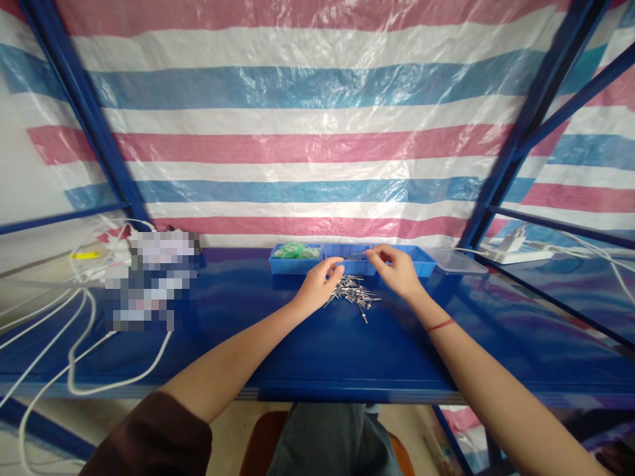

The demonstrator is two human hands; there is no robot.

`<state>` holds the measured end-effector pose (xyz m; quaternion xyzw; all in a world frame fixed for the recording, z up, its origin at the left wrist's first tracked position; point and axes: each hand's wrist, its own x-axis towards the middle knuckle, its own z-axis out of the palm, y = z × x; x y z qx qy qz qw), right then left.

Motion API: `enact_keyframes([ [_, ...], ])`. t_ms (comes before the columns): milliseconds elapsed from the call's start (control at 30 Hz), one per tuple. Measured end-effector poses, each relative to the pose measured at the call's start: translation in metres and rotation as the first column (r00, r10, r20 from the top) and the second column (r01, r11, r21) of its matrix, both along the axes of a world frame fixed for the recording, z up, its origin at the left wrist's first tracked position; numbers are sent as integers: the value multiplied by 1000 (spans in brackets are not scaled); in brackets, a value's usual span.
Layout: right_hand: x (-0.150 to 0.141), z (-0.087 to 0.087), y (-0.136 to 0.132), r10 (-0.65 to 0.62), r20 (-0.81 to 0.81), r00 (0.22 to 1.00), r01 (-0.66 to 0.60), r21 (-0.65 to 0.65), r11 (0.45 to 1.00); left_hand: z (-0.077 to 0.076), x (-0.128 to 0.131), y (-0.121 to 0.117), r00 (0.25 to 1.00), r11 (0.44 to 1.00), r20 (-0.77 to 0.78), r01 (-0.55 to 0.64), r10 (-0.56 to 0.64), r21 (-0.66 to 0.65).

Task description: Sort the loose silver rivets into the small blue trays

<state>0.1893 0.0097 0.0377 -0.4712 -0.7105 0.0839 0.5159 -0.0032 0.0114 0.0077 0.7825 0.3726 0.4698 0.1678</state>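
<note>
A loose pile of silver blind rivets (pixel 353 291), with thin shanks, lies on the blue table in front of the bins. My left hand (pixel 320 285) is at the pile's left edge, fingers curled toward the thumb; what they hold, if anything, is too small to make out. Over the right side of the middle blue bin (pixel 364 268), my right hand (pixel 394 270) pinches what looks like a rivet (pixel 361 254) between thumb and forefinger. Thin metal pieces show between the two hands, partly against that bin.
Green and clear plastic bags (pixel 292 250) fill the left bin. A clear lid (pixel 459 261) lies right of the bins, near a white power strip (pixel 520 251). White cables (pixel 92 317) and blurred items are on the left. Blue frame posts (pixel 510 145) and striped sheeting (pixel 307 145) enclose the table.
</note>
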Motion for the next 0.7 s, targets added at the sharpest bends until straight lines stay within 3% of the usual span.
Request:
enact_keyframes([
  [133, 37, -4, 20, -407, 45, 912, 405, 45, 913, 1, -8, 2, 956, 992, -293, 16, 22, 125],
  [300, 61, -14, 32, -514, 177, 840, 518, 22, 855, 1, -12, 1, 832, 987, -546, -8, 96, 160],
  [433, 48, -13, 27, -415, 185, 891, 417, 29, 909, 0, -10, 0, 779, 987, -619, -4, 104, 160],
  [567, 26, -12, 18, -206, 268, 941, 226, -44, 973, -2, -9, -1, 771, 979, -625, 6, 126, 205],
  [700, 9, -15, 10, -6, 342, 940, 47, -110, 993, -3, -7, -3, 768, 980, -630, 18, 114, 199],
])
